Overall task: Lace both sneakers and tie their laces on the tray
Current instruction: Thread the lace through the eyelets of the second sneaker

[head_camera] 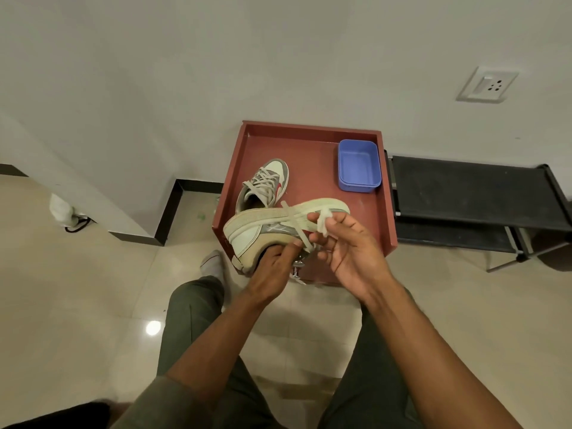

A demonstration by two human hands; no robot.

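A red-brown tray (312, 131) stands on the floor against the wall. One grey and white sneaker (266, 184), laced, lies upright in the tray at the left. A second sneaker (257, 224) is tipped on its side over the tray's near edge, sole facing away. My left hand (275, 264) grips this sneaker at its opening, thumb on the side. A pale flat lace (297, 226) runs across the shoe. My right hand (349, 243) pinches the end of that lace between thumb and fingers above the shoe's toe end.
A blue plastic tub (358, 165) sits in the tray's far right corner. A black metal rack (476, 193) stands right of the tray. A wall socket (487, 84) is above it. My legs and a socked foot (213, 261) are on the tiled floor.
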